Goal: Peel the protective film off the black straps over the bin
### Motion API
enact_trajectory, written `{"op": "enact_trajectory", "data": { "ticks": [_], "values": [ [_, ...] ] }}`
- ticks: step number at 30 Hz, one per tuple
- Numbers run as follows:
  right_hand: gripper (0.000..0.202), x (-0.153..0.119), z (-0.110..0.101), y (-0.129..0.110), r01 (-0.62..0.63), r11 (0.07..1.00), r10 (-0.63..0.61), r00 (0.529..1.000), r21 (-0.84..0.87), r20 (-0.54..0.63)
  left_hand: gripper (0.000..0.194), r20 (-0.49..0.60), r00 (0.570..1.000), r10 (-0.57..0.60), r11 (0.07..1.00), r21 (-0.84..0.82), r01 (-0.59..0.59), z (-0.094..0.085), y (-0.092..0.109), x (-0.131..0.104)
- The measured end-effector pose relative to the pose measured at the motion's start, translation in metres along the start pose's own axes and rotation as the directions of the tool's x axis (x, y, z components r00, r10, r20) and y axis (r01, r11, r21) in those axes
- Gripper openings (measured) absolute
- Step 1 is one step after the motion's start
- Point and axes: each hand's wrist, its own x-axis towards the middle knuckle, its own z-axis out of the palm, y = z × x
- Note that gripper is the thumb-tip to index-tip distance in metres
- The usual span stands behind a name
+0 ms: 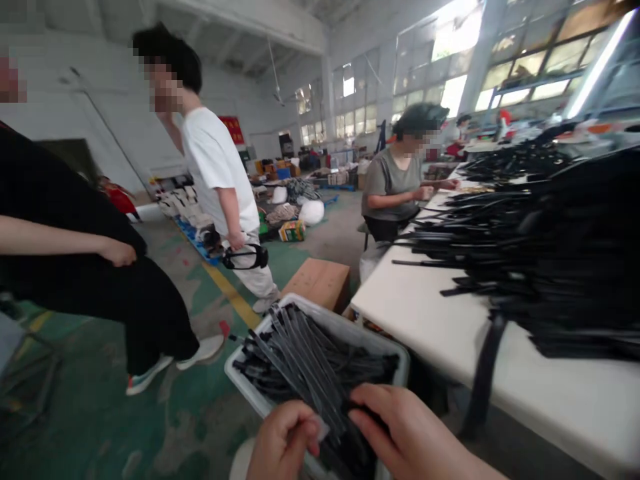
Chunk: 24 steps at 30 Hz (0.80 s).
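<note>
Factory hall; strap-heaped worktable (425,313)

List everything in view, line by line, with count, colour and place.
bin: one, white, on the floor below the hands, full of straps.
straps: many, black, in the bin.
strap pile: one heap, black, on the table at right.
table: one, white, right side.
cardboard box: one, brown, floor beside the table.
people: four in view, two standing left, others seated at the far end of the table.
left hand: closed on straps.
right hand: fingers on the straps.
</note>
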Motion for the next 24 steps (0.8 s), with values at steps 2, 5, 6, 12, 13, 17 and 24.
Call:
{"op": "enact_trajectory", "data": {
  "ticks": [2, 5, 6, 12, 13, 17, 24],
  "values": [
    [0.020, -0.001, -0.004, -0.005, -0.003, 1.000, 0.003, 1.000, 0.004, 0.012, 0.050, 0.006, 1.000, 0.006, 0.999, -0.035, -0.006, 0.003, -0.003, 0.000],
    [0.017, -0.005, -0.006, -0.010, 0.017, 1.000, -0.018, 0.999, 0.002, 0.051, 0.043, 0.027, 1.000, 0.015, 0.999, -0.050, -0.014, 0.004, 0.000, 0.001],
    [0.015, -0.006, -0.006, -0.010, 0.026, 1.000, -0.025, 0.997, -0.004, 0.066, 0.041, 0.040, 0.999, 0.015, 0.999, -0.049, -0.013, 0.004, 0.001, 0.001],
    [0.015, -0.005, 0.002, -0.009, 0.053, 0.995, -0.042, 0.990, -0.081, 0.134, 0.043, 0.111, 0.994, 0.015, 0.999, -0.033, -0.011, 0.012, 0.001, 0.003],
    [0.016, -0.004, 0.003, -0.008, 0.056, 0.994, -0.043, 0.990, -0.090, 0.137, 0.045, 0.116, 0.993, 0.021, 0.999, -0.028, -0.017, 0.013, 0.000, 0.003],
    [0.016, -0.004, 0.005, -0.004, 0.064, 0.994, -0.052, 0.991, -0.094, 0.126, 0.052, 0.131, 0.991, 0.030, 1.000, 0.000, -0.030, 0.015, -0.001, 0.002],
    [0.016, -0.004, 0.009, -0.001, 0.069, 0.992, -0.052, 0.987, -0.103, 0.155, 0.051, 0.159, 0.987, -0.015, 0.999, -0.026, 0.019, 0.016, 0.000, 0.000]
  ]
}}
